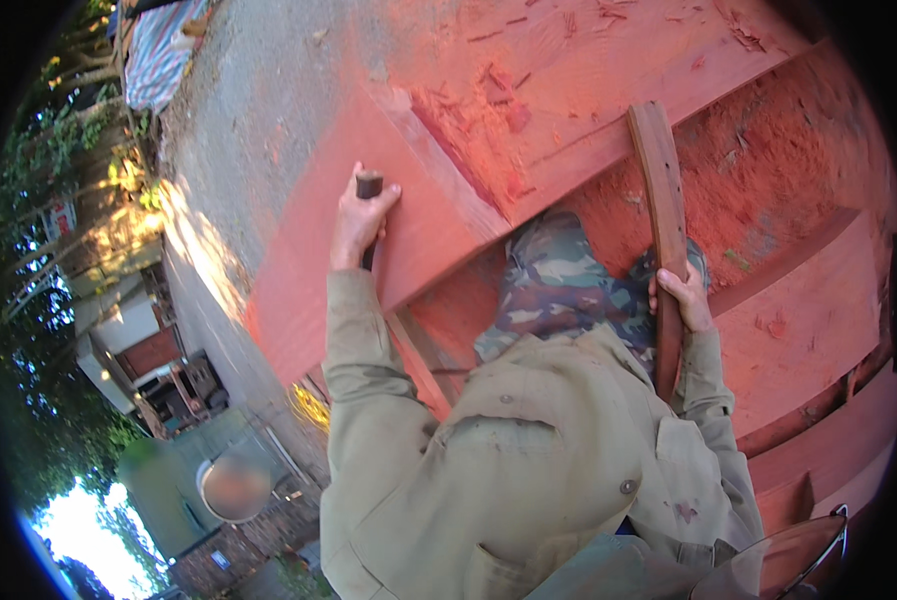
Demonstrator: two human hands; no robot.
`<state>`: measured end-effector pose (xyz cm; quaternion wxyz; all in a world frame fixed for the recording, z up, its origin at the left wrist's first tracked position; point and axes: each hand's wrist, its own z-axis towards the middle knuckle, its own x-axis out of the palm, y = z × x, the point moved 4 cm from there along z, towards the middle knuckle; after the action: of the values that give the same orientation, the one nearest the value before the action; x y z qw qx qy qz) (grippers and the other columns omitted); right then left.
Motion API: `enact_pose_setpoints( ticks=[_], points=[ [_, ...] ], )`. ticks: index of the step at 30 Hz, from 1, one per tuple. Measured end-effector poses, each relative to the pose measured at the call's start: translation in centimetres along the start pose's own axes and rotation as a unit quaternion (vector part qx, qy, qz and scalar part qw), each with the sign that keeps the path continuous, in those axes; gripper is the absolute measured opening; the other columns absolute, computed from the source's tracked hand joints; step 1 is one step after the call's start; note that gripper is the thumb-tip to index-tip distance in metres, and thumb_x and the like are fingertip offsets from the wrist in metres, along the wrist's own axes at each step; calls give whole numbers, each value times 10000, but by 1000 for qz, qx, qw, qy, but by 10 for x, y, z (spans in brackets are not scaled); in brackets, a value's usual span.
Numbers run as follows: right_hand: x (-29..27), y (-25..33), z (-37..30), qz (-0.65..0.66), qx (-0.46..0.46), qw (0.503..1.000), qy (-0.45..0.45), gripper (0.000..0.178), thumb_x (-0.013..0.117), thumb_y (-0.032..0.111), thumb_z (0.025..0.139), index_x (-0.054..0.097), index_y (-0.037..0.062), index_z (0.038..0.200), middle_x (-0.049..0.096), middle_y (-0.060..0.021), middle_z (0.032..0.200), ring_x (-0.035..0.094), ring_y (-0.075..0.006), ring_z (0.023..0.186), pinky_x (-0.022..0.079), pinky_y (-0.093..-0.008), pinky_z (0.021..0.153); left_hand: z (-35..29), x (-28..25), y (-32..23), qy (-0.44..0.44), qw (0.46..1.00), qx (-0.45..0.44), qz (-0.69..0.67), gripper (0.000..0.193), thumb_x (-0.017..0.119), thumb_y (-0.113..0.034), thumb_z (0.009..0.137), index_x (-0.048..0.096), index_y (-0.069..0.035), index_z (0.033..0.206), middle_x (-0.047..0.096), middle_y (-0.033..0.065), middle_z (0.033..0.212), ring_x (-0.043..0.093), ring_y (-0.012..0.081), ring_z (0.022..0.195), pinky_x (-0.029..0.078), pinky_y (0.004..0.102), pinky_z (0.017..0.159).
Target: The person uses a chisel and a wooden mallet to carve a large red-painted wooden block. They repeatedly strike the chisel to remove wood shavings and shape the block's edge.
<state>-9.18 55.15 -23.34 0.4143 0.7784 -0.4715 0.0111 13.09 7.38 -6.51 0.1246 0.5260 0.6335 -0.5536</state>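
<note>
My left hand (360,220) is closed around a dark stick-like handle (369,184), its round end showing above my thumb. A dark part of the same thing emerges below my fist; what kind of tool it is, I cannot tell. Beneath it lies a broad reddish wooden slab (313,270), dusted with red sawdust. On the right, my right hand (682,297) grips a long, slightly curved brown wooden bar (658,180) near its lower part. A row of small dark holes or marks runs along the bar, and its far end reaches the edge of the big plank (588,80).
Wood chips (503,95) and sawdust cover the planks and ground. More reddish boards (803,330) lie at the right. Yellow cord (308,405) is by my left elbow. Farther left are a striped cloth (158,55), trees (58,370) and a parked vehicle (183,390).
</note>
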Motion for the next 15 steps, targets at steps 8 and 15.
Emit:
enact_pose_setpoints(
  ticks=[8,15],
  points=[
    [-1,2,-3,-41,-15,999,-18,387,805,332,952,594,53,1118,654,-57,795,651,-146,605,561,-308,562,-67,22,-64,69,990,76,101,394,825,-275,884,736,-7,1160,694,31,828,644,125,646,535,313,593],
    [1,1,-14,-94,-37,995,-27,447,829,347,928,601,31,1148,650,-66,790,650,-155,601,560,-309,561,-154,119,-64,257,950,168,55,624,811,-343,825,683,31,1308,770,216,1142,745,350,1096,546,439,1023]
  ],
)
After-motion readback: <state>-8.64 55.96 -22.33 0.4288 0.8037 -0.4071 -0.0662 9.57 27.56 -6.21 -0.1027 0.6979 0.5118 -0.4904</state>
